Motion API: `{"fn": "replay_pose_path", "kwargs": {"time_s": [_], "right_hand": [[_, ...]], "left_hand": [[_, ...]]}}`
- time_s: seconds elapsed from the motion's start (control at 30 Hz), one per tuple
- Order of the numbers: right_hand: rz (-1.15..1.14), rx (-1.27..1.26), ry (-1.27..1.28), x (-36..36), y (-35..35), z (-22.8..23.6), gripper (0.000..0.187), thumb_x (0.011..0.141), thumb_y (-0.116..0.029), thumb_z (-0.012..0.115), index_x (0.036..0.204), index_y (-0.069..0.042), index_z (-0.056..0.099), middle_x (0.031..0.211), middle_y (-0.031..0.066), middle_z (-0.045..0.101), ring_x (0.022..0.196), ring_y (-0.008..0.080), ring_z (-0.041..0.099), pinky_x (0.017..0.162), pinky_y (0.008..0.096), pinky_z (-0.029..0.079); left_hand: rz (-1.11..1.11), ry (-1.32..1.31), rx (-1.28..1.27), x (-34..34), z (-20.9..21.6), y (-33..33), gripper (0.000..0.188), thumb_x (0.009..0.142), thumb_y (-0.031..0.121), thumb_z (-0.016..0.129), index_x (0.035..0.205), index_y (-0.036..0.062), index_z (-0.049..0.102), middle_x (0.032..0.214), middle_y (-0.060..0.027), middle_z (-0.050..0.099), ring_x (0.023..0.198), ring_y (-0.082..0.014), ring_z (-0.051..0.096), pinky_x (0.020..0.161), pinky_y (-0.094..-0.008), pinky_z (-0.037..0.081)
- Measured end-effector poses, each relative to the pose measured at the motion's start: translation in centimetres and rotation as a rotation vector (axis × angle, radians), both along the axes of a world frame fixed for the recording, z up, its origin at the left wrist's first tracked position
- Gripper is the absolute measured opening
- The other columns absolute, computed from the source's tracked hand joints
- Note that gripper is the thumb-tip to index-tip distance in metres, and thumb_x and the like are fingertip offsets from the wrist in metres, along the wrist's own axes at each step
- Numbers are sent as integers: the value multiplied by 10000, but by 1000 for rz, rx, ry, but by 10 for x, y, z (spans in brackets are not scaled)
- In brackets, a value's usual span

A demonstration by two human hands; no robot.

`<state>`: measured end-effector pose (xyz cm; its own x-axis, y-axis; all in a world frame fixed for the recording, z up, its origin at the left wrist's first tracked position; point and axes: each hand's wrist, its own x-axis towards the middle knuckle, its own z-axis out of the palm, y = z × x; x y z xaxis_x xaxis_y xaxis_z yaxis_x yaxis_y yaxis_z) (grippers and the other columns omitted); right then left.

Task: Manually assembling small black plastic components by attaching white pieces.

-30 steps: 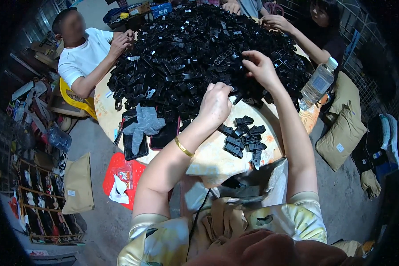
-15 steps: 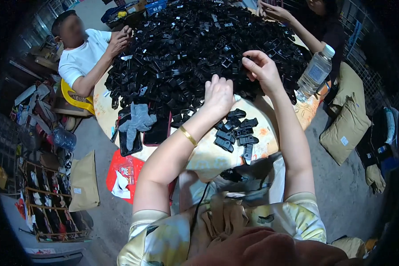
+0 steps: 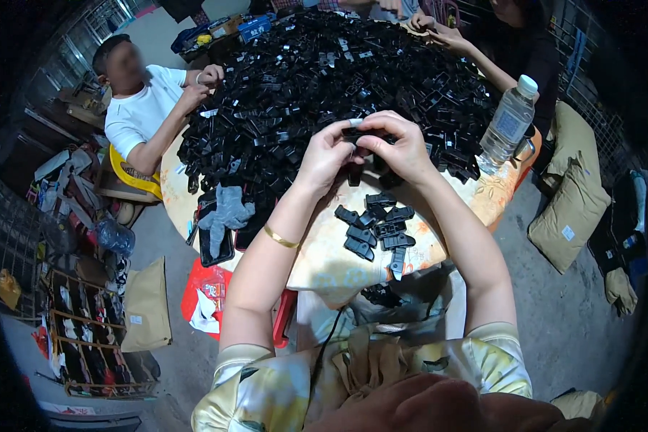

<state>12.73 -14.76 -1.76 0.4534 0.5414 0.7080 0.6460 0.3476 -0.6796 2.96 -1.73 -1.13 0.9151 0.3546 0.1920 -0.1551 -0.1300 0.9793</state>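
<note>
Above the near edge of the pile, my left hand (image 3: 327,155) and my right hand (image 3: 399,144) meet with bent fingers. Both are closed around a small black plastic piece (image 3: 353,135), mostly covered by the fingers. A gold bangle (image 3: 281,237) circles my left wrist. Just beyond my hands rises a large heap of black plastic parts (image 3: 288,86). Between my forearms, several black clip-like pieces (image 3: 378,230) lie grouped on the patterned tabletop (image 3: 324,261).
A clear bottle (image 3: 510,122) stands at the right. On the left, a grey glove (image 3: 227,212) lies over a phone (image 3: 216,252). A red stool (image 3: 207,295) is below the table edge. Co-workers sit left (image 3: 147,101) and far right (image 3: 515,54). Sacks (image 3: 572,216) lie on the floor.
My right hand has come left and my left hand has turned, so they now meet over the pile's near edge. The left co-worker's hands have parted slightly. The view has shifted a little.
</note>
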Motion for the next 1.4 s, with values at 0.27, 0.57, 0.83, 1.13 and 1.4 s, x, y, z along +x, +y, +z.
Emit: {"fn": "replay_pose_path", "kwargs": {"time_s": [0.27, 0.57, 0.83, 1.13, 1.4], "right_hand": [[58, -16, 248, -1, -4, 6, 250, 810, -19, 638, 1057, -2, 603, 979, 48, 623, 839, 102, 598, 752, 225, 497], [24, 8, 309, -6, 0, 0, 275, 811, -23, 639, 1080, 3, 591, 1008, 60, 624, 847, 97, 595, 764, 225, 486], [-356, 34, -148, -22, 0, 8, 224, 705, -69, 720, 920, -23, 679, 838, 94, 641, 717, 148, 614, 615, 238, 503], [-373, -60, -561, -30, -2, 13, 493, 672, -69, 736, 1136, -54, 569, 890, 102, 638, 777, 213, 628, 678, 291, 513], [-176, -300, 73, 22, -42, 30, 227, 796, -124, 652, 984, 2, 645, 861, 69, 664, 774, 107, 609, 696, 245, 493]], "left_hand": [[-408, -155, -783, -17, 3, 12, 358, 847, -8, 496, 1199, -65, 458, 1170, -123, 510, 1054, -173, 542, 955, -324, 460], [-171, -99, -155, -16, 15, 2, 308, 872, 35, 531, 1175, -20, 512, 1027, -73, 595, 942, -122, 580, 768, -242, 508], [-117, -190, -280, -13, 9, -4, 316, 912, 82, 475, 1218, 3, 482, 1065, -42, 568, 906, -79, 558, 787, -221, 488], [1, -270, -144, -12, 3, -11, 298, 898, 104, 523, 1166, -23, 492, 985, -61, 594, 876, -104, 585, 739, -230, 506], [-22, 192, 298, -24, 21, -16, 357, 889, 117, 515, 1212, 0, 418, 824, -70, 609, 639, -70, 561, 544, -209, 461]]}}
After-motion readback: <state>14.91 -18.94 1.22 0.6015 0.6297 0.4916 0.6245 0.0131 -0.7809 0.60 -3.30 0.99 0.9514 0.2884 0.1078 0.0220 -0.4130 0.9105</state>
